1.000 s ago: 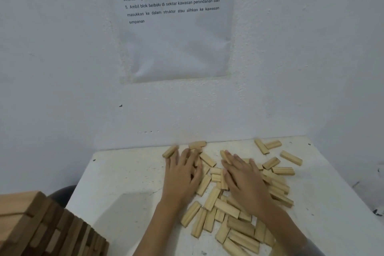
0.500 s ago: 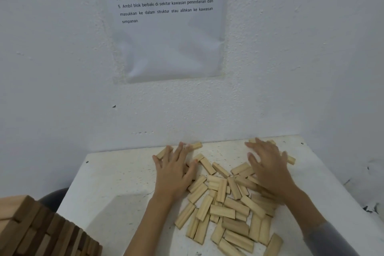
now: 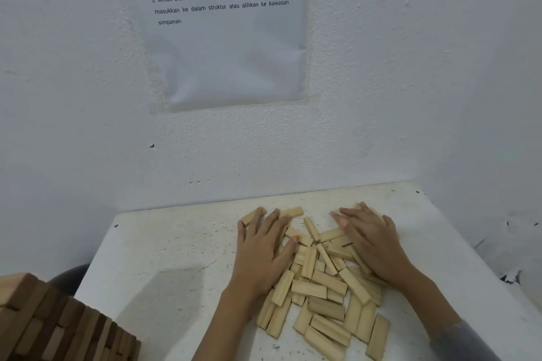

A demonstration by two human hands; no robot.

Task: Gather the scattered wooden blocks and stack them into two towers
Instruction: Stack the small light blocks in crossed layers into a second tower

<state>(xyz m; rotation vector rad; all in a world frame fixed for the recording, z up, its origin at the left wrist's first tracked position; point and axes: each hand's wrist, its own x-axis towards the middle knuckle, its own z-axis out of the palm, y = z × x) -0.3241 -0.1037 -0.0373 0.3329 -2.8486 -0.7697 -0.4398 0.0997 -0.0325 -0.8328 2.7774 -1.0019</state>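
Note:
Several pale wooden blocks [image 3: 322,290] lie in a loose heap on the white table [image 3: 176,249], between my two hands. My left hand [image 3: 264,252] lies flat on the left side of the heap, fingers straight and spread, touching blocks at the far left. My right hand [image 3: 372,243] lies flat on the right side, fingers straight, covering some blocks. Neither hand grips a block.
A stack of darker wooden blocks [image 3: 52,322] stands at the bottom left, beside the table's left edge. The white wall with a printed sheet [image 3: 223,29] rises right behind the table. The wall corner is close on the right.
My right hand has swept inward from the far right, pushing the outlying blocks into the heap. The pile is tighter. My left hand has stayed on the left side.

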